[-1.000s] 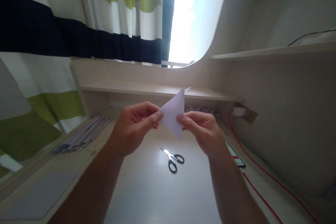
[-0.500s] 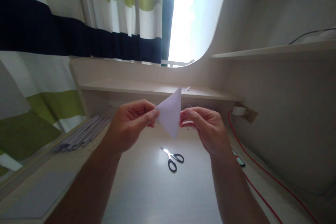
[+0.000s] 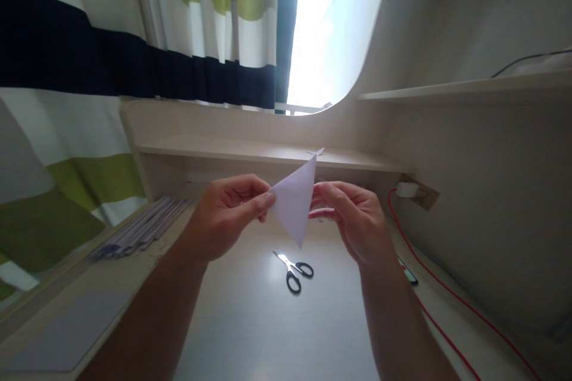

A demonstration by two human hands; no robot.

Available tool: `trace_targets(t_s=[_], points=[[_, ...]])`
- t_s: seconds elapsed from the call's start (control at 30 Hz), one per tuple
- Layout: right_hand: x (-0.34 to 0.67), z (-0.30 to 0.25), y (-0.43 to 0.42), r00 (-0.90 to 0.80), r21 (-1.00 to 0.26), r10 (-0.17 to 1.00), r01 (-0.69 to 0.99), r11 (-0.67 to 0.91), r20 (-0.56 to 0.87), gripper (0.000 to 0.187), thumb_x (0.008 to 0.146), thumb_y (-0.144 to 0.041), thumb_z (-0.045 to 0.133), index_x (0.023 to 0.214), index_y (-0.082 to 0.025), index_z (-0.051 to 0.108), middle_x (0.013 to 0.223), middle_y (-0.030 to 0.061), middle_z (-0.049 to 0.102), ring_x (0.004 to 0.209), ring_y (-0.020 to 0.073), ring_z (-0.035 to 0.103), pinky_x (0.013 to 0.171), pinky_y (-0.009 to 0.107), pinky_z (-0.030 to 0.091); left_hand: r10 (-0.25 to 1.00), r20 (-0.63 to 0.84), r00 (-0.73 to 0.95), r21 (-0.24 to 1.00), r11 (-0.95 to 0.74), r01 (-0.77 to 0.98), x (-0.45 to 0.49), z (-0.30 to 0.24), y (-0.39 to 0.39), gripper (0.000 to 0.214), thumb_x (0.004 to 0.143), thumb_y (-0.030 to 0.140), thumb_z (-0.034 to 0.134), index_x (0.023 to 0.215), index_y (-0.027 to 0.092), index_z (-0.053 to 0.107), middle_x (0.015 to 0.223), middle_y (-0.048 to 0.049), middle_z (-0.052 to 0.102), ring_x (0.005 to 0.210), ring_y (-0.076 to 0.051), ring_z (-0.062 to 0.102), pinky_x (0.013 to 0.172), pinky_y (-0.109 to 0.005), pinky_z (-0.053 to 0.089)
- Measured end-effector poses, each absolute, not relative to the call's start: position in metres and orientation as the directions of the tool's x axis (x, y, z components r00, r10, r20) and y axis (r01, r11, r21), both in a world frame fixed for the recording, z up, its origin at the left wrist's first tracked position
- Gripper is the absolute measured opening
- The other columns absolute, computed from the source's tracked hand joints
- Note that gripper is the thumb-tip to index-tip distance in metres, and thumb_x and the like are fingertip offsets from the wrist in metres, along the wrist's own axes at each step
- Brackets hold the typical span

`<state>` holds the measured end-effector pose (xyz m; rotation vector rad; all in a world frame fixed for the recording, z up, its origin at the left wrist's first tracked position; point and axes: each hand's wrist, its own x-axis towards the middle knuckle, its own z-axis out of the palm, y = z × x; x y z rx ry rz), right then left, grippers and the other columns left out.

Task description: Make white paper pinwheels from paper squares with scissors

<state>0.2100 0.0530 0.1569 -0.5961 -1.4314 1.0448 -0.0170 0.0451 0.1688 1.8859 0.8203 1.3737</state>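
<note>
A white paper folded into a triangle (image 3: pixel 295 202) hangs in the air above the desk, one tip up, one tip down. My left hand (image 3: pixel 226 217) pinches its left corner between thumb and forefinger. My right hand (image 3: pixel 355 220) sits at the paper's right edge, fingers curled and touching it from behind. Black-handled scissors (image 3: pixel 292 269) lie on the pale desk (image 3: pixel 268 321) right below the paper.
Paper strips (image 3: pixel 140 229) lie at the desk's left. A grey sheet (image 3: pixel 67 333) rests near the front left. A red cable (image 3: pixel 447 292) runs from a white plug (image 3: pixel 407 189) along the right wall, past a phone (image 3: pixel 406 271). A shelf (image 3: pixel 268 152) and striped curtain (image 3: pixel 134 30) stand behind.
The paper dipped slightly and swung, its lower tip now pointing further down. My right hand let go briefly, then came back to the right edge.
</note>
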Motion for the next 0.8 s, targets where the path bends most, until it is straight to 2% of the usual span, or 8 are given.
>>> trace_targets(t_s=[0.13, 0.3, 0.5, 0.7, 0.8], points=[[0.2057, 0.1547, 0.0528, -0.246, -0.876, 0.841, -0.164, 0.454, 0.482, 0.019, 0.09, -0.04, 0.081, 0.093, -0.022, 0.086, 0.082, 0.0026, 0.079, 0.07, 0.0123, 0.069, 0.065, 0.023, 0.056, 0.8, 0.517, 0.305, 0.818, -0.567, 0.101, -0.0131, 0.1688, 0.0437, 0.016, 0.094, 0.03, 0.073, 0.086, 0.017, 0.077, 0.072, -0.0001, 0.068, 0.066, -0.011, 0.06, 0.063, -0.023, 0.048], [0.2095, 0.1558, 0.0558, -0.132, -0.848, 0.853, -0.261, 0.461, 0.505, 0.019, 0.092, -0.042, 0.077, 0.091, -0.024, 0.085, 0.088, 0.0037, 0.081, 0.074, 0.0153, 0.073, 0.067, 0.027, 0.061, 0.809, 0.517, 0.279, 0.813, -0.566, 0.137, -0.0159, 0.1697, 0.0444, 0.017, 0.093, 0.032, 0.073, 0.085, 0.017, 0.077, 0.071, -0.0001, 0.068, 0.065, -0.012, 0.06, 0.062, -0.023, 0.048], [0.2039, 0.1554, 0.0537, -0.191, -0.869, 0.85, -0.185, 0.459, 0.49, 0.018, 0.089, -0.04, 0.081, 0.092, -0.023, 0.085, 0.084, 0.0032, 0.08, 0.072, 0.0145, 0.071, 0.067, 0.026, 0.06, 0.807, 0.494, 0.324, 0.82, -0.556, 0.135, -0.0163, 0.1703, 0.0442, 0.019, 0.093, 0.034, 0.072, 0.085, 0.017, 0.077, 0.071, -0.001, 0.067, 0.066, -0.013, 0.06, 0.062, -0.024, 0.048], [0.2098, 0.157, 0.0565, -0.092, -0.836, 0.852, -0.274, 0.476, 0.515, 0.018, 0.092, -0.04, 0.078, 0.093, -0.024, 0.084, 0.088, 0.0038, 0.081, 0.075, 0.0157, 0.074, 0.066, 0.027, 0.062, 0.811, 0.49, 0.321, 0.815, -0.557, 0.162, -0.0192, 0.171, 0.0435, 0.019, 0.093, 0.033, 0.073, 0.082, 0.018, 0.076, 0.07, 0.0, 0.066, 0.065, -0.012, 0.059, 0.062, -0.023, 0.046], [0.2093, 0.1571, 0.0556, -0.153, -0.858, 0.854, -0.231, 0.459, 0.498, 0.02, 0.09, -0.042, 0.08, 0.099, -0.024, 0.084, 0.091, 0.004, 0.081, 0.079, 0.0163, 0.074, 0.067, 0.026, 0.062, 0.808, 0.478, 0.343, 0.819, -0.552, 0.158, -0.0214, 0.1713, 0.0435, 0.02, 0.093, 0.034, 0.072, 0.082, 0.018, 0.076, 0.07, 0.0004, 0.066, 0.066, -0.012, 0.059, 0.062, -0.023, 0.046]])
